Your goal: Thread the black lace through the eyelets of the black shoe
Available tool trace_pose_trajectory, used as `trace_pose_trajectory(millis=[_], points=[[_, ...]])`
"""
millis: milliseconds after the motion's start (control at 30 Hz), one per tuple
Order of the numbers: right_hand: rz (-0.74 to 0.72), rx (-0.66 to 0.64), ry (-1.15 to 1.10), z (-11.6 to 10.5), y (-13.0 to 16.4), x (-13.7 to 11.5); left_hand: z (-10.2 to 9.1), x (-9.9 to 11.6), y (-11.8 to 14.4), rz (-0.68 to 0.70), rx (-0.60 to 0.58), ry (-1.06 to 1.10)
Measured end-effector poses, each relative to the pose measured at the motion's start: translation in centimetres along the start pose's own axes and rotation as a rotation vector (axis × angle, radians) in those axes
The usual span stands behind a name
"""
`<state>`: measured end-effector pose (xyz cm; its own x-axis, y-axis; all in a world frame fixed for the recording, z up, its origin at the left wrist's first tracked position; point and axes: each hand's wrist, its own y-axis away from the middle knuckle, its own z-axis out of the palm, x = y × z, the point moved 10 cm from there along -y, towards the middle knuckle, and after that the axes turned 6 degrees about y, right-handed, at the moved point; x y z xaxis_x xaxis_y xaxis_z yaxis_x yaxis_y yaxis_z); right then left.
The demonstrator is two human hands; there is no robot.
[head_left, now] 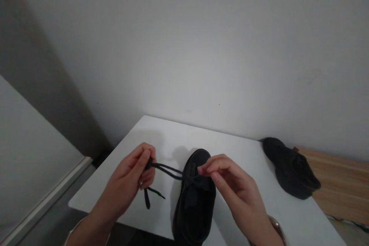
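A black shoe rests on the white table, its toe pointing away from me and its opening toward me. My left hand is closed around the shoelaces, left of the shoe. Two strands stretch from that hand to the shoe's lacing, and loose ends hang below the fist. Over the right side of the shoe's upper is my right hand, fingers curved and thumb apart from them, with nothing visible in its grasp. It hides part of the upper.
Another black shoe lies at the table's right side. Beside it is a wood-grained surface. A pale wall rises behind the table, and a white panel stands to the left.
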<state>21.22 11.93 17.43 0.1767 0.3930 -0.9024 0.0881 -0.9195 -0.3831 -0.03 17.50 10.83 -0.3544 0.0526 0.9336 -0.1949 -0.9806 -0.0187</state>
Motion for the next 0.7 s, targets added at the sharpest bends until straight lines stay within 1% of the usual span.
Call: trace_pose_trajectory(millis=[67, 133, 200, 233, 300, 367, 433, 500, 600, 633, 700], points=[[0.016, 0.023, 0.056, -0.8, 0.5, 1.1, -3.6, 1.6, -0.5, 0.148, 0.127, -0.183], [0.041, 0.064, 0.091, -1.9, 1.1, 2.2, -6.4, 2.6, -0.8, 0.241, 0.236, -0.379], [0.071, 0.107, 0.116, -3.0, 1.7, 3.2, -8.2, 2.5, -1.1, 0.275, 0.297, -0.527], [0.085, 0.125, 0.127, -3.4, 2.0, 3.6, -8.8, 1.9, -1.3, 0.270, 0.304, -0.578], [0.107, 0.143, 0.138, -4.1, 2.5, 4.2, -9.5, 0.2, -1.5, 0.232, 0.280, -0.677], [0.124, 0.131, 0.147, -4.2, 2.8, 4.7, -9.8, -1.9, -1.4, 0.213, 0.232, -0.842], [0.138, 0.092, 0.177, -3.9, 3.1, 5.1, -9.8, -3.4, -0.9, 0.267, 0.191, -1.044], [0.146, 0.045, 0.250, -3.5, 3.2, 5.6, -10.1, -4.2, -0.2, 0.338, 0.204, -1.196], [0.105, -0.008, 0.420, -2.7, 3.2, 6.1, -10.4, -3.9, 0.7, 0.417, 0.287, -1.330], [0.082, -0.020, 0.477, -2.4, 3.2, 6.1, -10.1, -3.4, 1.0, 0.450, 0.312, -1.357], [0.054, -0.057, 0.566, -1.5, 3.2, 6.5, -8.8, -2.2, 1.4, 0.531, 0.331, -1.383]])
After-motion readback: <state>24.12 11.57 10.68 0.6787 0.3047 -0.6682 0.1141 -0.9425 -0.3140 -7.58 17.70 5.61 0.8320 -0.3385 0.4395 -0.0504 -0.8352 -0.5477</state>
